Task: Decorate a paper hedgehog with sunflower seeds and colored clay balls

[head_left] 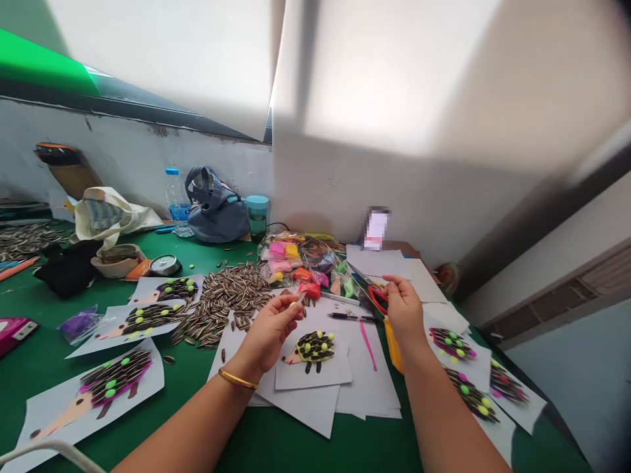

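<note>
Left hand grip: the left hand (269, 332), centre of the frame, pinches a tiny pale yellow-green clay bit (294, 305) between thumb and fingertips; a gold bangle (237, 379) circles the wrist.
Right hand grip: the right hand (403, 309), right of centre, has its fingers closed near the red-handled scissors (378, 297); whether it grasps them I cannot tell.
Below the hands: a white paper sheet bearing a hedgehog made of striped seeds with yellow-green dots (313, 347) lies between both hands, on top of a stack of plain white sheets (367, 387).
Beside it: a black pen (351, 316) and a pink clay strip (367, 343) lie on the paper, just left of the right wrist.
Further out: a heap of striped sunflower seeds (224, 299) sits left of centre; a clear bag of coloured clay blocks (300, 261) lies above the hands.
Edges: more finished hedgehog sheets lie at lower left (106, 381) and at right (451, 343).
Surface: a green bench (187, 387).
</note>
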Demonstrator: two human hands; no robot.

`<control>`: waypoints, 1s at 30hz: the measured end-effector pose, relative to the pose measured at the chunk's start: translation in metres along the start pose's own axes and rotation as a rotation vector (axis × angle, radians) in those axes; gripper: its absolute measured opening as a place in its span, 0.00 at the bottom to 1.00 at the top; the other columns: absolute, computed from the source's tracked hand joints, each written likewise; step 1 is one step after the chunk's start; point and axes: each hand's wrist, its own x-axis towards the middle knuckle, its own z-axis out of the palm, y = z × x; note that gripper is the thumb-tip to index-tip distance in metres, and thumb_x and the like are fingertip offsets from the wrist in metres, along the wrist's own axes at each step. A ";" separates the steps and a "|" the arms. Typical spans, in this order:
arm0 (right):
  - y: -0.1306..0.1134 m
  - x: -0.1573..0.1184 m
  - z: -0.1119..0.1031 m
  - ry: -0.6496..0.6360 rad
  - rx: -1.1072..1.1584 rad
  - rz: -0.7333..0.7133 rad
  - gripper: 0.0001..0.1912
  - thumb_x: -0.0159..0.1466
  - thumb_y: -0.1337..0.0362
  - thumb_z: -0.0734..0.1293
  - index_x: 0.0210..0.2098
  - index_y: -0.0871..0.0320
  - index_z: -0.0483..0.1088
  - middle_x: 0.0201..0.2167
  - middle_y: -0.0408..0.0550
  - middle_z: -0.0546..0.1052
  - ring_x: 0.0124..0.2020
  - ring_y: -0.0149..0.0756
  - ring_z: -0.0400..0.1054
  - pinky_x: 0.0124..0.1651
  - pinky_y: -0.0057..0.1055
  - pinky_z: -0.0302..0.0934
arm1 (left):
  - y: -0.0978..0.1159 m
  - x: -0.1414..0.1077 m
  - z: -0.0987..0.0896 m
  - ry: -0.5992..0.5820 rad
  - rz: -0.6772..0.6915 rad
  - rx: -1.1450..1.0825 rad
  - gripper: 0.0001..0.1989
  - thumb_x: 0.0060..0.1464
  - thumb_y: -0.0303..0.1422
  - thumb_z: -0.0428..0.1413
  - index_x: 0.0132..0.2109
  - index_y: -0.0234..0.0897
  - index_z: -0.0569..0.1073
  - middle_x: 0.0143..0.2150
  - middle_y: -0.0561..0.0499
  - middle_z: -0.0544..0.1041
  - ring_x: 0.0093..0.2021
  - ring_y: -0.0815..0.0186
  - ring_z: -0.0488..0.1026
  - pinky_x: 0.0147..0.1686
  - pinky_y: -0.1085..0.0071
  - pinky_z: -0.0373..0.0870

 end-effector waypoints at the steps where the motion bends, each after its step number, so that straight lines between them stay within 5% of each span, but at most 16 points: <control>1: 0.004 0.001 0.003 -0.023 -0.027 -0.032 0.21 0.67 0.53 0.56 0.50 0.58 0.72 0.35 0.50 0.77 0.36 0.39 0.70 0.39 0.35 0.64 | 0.000 0.001 -0.001 0.009 -0.003 -0.032 0.17 0.44 0.38 0.68 0.40 0.37 0.76 0.34 0.53 0.75 0.32 0.73 0.71 0.32 0.78 0.65; 6: 0.007 -0.001 0.032 -0.212 -0.386 -0.371 0.18 0.65 0.62 0.58 0.49 0.57 0.74 0.48 0.53 0.76 0.52 0.47 0.65 0.56 0.46 0.57 | -0.001 0.002 -0.001 0.017 0.027 -0.070 0.18 0.44 0.39 0.68 0.40 0.36 0.76 0.29 0.56 0.72 0.28 0.77 0.68 0.30 0.81 0.65; 10: 0.000 -0.006 0.053 -0.205 -0.604 -0.431 0.20 0.65 0.66 0.59 0.54 0.53 0.71 0.52 0.52 0.74 0.53 0.48 0.63 0.54 0.46 0.56 | -0.002 0.001 0.000 0.010 0.021 -0.016 0.17 0.43 0.37 0.68 0.41 0.37 0.76 0.31 0.54 0.74 0.30 0.74 0.70 0.31 0.79 0.65; 15: -0.003 -0.011 0.056 -0.234 -0.695 -0.430 0.15 0.64 0.67 0.63 0.48 0.54 0.73 0.48 0.53 0.77 0.50 0.50 0.65 0.53 0.48 0.54 | -0.004 0.001 0.000 -0.001 0.020 0.024 0.17 0.44 0.36 0.68 0.42 0.38 0.76 0.32 0.54 0.74 0.32 0.73 0.70 0.33 0.77 0.65; 23: -0.007 -0.008 0.056 -0.263 -0.510 -0.454 0.14 0.64 0.68 0.60 0.45 0.59 0.74 0.45 0.54 0.78 0.48 0.45 0.67 0.52 0.40 0.58 | -0.005 0.001 -0.001 -0.005 0.035 0.051 0.16 0.46 0.37 0.67 0.42 0.39 0.76 0.33 0.53 0.75 0.33 0.72 0.71 0.36 0.75 0.65; 27: -0.014 -0.003 0.039 -0.076 -0.309 -0.406 0.13 0.65 0.60 0.60 0.42 0.58 0.73 0.41 0.53 0.78 0.45 0.44 0.68 0.49 0.38 0.60 | -0.004 0.001 -0.001 0.035 0.036 0.037 0.20 0.45 0.37 0.66 0.47 0.40 0.74 0.38 0.52 0.77 0.34 0.71 0.72 0.35 0.75 0.66; 30: -0.016 -0.002 0.018 -0.005 -0.235 -0.243 0.13 0.64 0.54 0.62 0.36 0.57 0.72 0.34 0.49 0.76 0.37 0.41 0.68 0.40 0.34 0.61 | -0.003 0.004 -0.002 0.054 0.051 0.002 0.22 0.45 0.42 0.66 0.46 0.37 0.75 0.35 0.52 0.76 0.32 0.73 0.71 0.33 0.77 0.66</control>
